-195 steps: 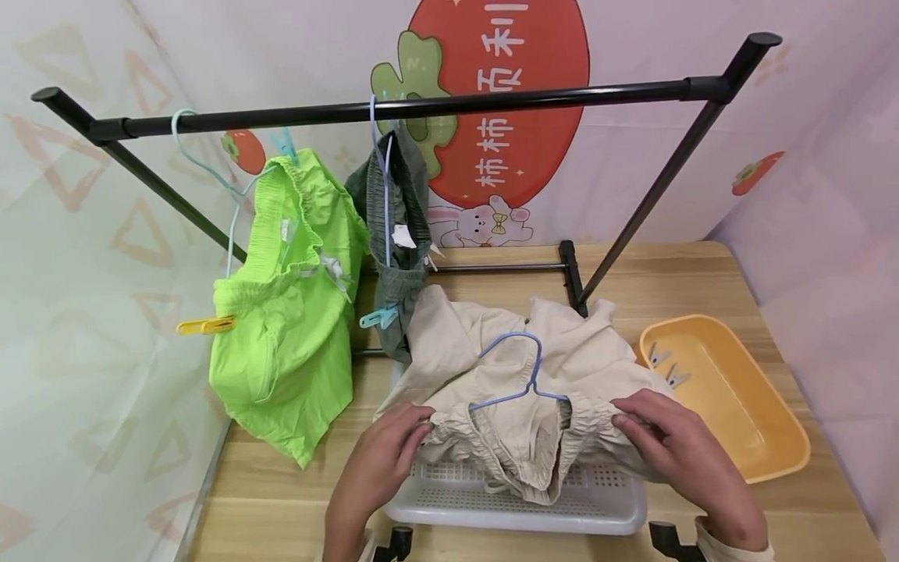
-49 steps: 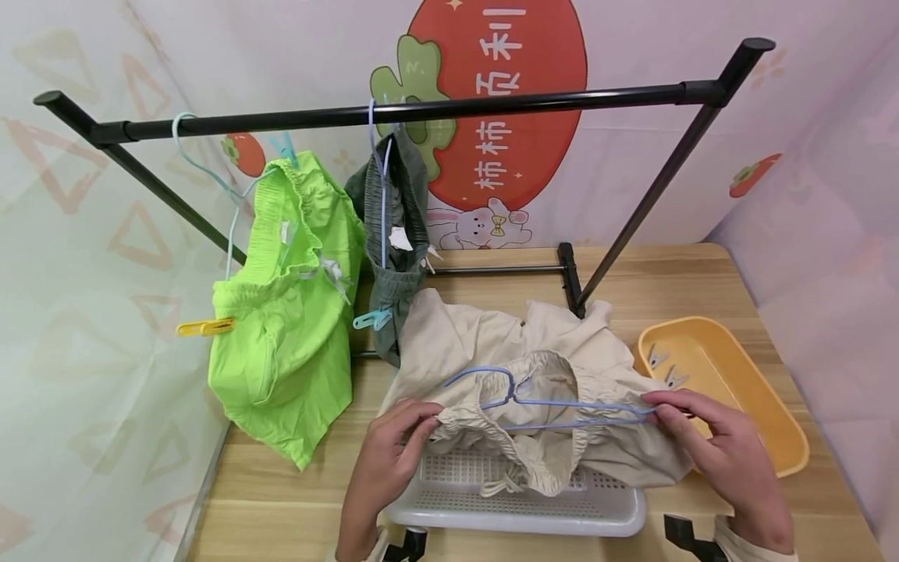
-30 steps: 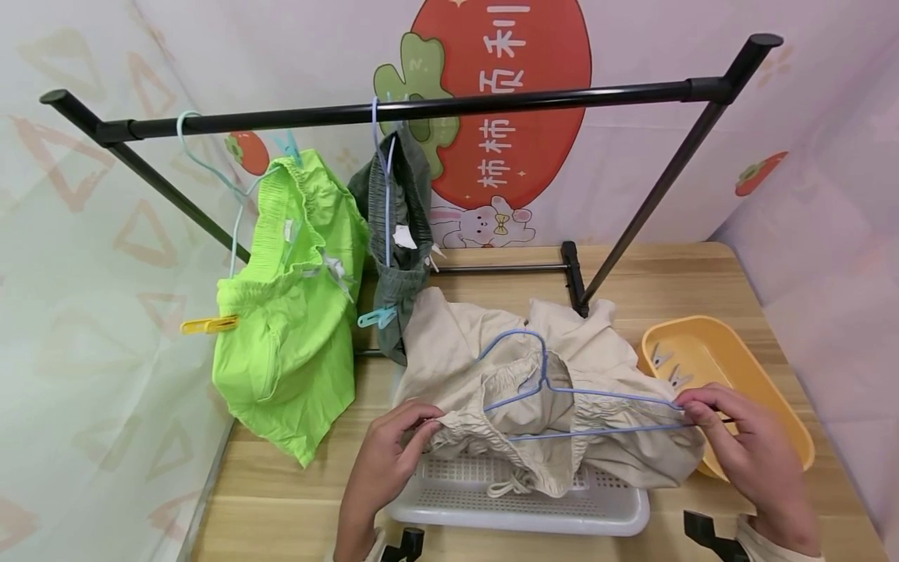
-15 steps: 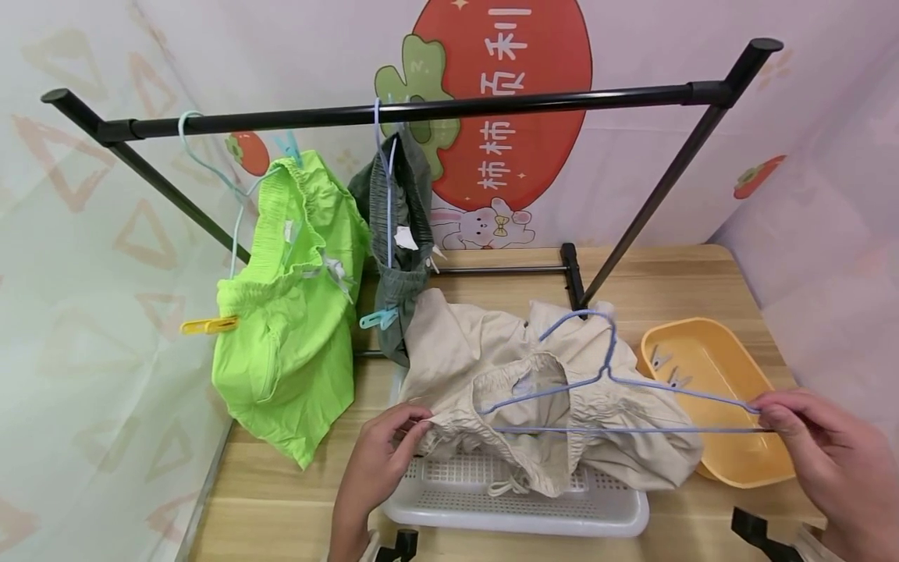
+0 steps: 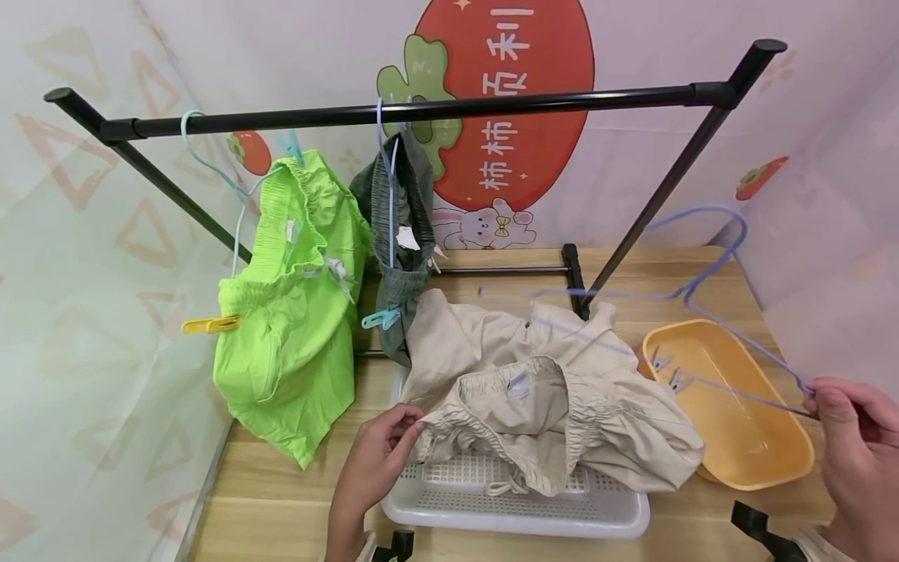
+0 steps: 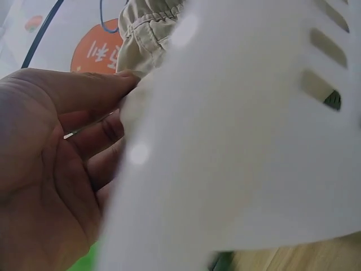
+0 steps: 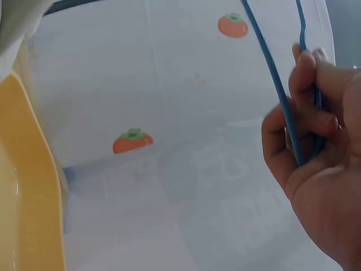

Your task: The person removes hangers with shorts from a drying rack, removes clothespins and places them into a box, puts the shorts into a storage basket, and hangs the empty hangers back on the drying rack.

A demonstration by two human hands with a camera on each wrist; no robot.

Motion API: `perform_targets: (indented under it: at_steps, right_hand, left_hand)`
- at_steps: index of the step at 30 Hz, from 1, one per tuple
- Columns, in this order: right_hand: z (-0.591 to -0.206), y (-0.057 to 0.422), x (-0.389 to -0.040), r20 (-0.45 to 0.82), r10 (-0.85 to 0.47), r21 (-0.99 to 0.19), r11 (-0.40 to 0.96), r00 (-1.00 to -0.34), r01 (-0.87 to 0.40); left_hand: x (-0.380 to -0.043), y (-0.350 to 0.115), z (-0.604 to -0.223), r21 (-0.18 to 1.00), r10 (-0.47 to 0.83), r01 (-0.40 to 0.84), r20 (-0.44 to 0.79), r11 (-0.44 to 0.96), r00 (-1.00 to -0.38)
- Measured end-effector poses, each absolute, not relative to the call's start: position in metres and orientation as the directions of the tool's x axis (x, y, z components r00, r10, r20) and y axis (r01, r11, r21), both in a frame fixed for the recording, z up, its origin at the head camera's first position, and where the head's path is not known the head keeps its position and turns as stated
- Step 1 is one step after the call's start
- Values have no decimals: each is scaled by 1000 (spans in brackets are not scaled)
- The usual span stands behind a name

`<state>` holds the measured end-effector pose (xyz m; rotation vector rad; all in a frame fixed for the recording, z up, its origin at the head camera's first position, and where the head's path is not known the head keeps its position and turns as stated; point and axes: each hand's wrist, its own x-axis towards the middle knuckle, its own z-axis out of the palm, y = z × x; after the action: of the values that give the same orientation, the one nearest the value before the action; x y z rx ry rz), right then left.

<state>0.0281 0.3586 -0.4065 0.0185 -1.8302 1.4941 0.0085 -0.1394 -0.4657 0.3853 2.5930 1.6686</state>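
Beige elastic-waist pants [image 5: 618, 414] lie over a white perforated basket [image 5: 520, 515], their waistband open toward me and a drawstring hanging at the front. My left hand [image 5: 375, 460] pinches the left end of that waistband; the left wrist view shows thumb and fingers on the gathered cloth [image 6: 148, 34]. Off to the right, my right hand [image 5: 860, 460] grips one end of a blue wire hanger [image 5: 709, 269]. The hanger is out of the pants, raised and blurred, its hook up. In the right wrist view, fingers curl round the hanger's wire [image 7: 276, 79].
A black rack [image 5: 492, 104] spans the back. On it hang bright green shorts [image 5: 288, 336] with a yellow clothespin [image 5: 211, 325], and dark grey-green pants [image 5: 402, 234] with a light blue clothespin [image 5: 381, 318]. A yellow tray [image 5: 755, 437] at right holds grey clothespins [image 5: 677, 380].
My right hand has let go of the waistband, taken the hanger's end and drawn it rightward out of the pants, then lifted it. My left hand keeps its pinch almost in place.
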Motion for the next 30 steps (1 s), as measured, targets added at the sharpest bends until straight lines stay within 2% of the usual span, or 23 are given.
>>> perform_targets:
  at_steps: [5, 8, 13, 16, 21, 30]
  right_hand:
    - [-395, 342, 10, 548, 546, -836, 370, -633, -405]
    - [-386, 329, -5, 548, 619, -833, 345, -563, -432]
    - [-372, 313, -30, 607, 627, -792, 433, -489, -430]
    - [-366, 307, -42, 632, 608, -774, 468, -480, -427]
    - [-358, 295, -54, 636, 600, -768, 431, -485, -474]
    - [-361, 283, -59, 619, 546, -785, 428, -564, -448]
  left_hand:
    - [8, -141, -469, 896, 234, 162, 67, 413, -970]
    - [7, -141, -470, 894, 236, 152, 53, 422, -970]
    - [6, -142, -472, 890, 243, 141, 35, 433, -969]
    - [5, -142, -473, 889, 256, 141, 28, 435, -966]
    - [4, -142, -474, 892, 272, 144, 25, 428, -962]
    - [4, -143, -473, 874, 281, 165, 34, 458, -959]
